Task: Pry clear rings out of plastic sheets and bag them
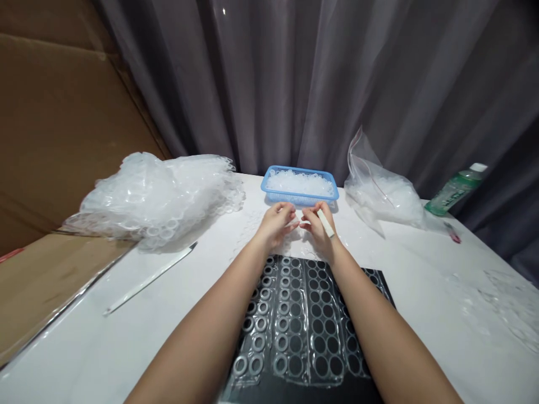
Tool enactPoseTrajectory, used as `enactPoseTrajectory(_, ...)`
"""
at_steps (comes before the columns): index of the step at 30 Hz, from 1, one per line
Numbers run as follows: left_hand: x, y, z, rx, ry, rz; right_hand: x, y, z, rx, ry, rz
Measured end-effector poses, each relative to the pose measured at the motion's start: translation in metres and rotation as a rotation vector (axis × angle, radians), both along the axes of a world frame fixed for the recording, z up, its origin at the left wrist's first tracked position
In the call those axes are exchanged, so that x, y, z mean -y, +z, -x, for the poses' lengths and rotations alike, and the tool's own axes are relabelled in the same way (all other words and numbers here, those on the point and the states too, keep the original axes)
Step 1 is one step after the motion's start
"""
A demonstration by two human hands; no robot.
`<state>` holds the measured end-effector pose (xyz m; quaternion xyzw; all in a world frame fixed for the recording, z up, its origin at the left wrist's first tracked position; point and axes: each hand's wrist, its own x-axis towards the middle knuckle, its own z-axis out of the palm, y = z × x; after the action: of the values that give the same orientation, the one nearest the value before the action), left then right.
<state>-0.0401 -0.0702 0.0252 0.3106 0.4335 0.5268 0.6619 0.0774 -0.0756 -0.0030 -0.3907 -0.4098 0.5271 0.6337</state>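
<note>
Head view — left grip [274, 223] curled, hold unclear — beside right grip [316, 229] on pale stick [325, 223]

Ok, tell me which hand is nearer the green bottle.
Right. The right hand is to the left of the green bottle, with the clear bag between them in this view; the left hand is farther left, past the right hand.

There are 1 board [303, 391], 1 basket [290, 198] and 1 bottle [453, 192].
</note>
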Motion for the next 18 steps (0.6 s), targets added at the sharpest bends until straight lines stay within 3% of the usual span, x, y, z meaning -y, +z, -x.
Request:
enactPoseTrajectory(4, -0.011, 0.01, 0.02, 0.07, 0.057, 0.127, -0.006, -0.009, 0.0, 0.046, -0.115, 0.114)
enactPoseTrajectory(12, -0.009, 0.019, 0.026, 0.246, 0.072, 0.216, -0.014, -0.025, -0.005, 0.599, -0.161, 0.101)
enactPoseTrajectory(18, -0.013, 0.015, 0.035, 0.352, 0.114, 0.191, -0.023, -0.012, -0.009, 1.058, 0.101, -0.06)
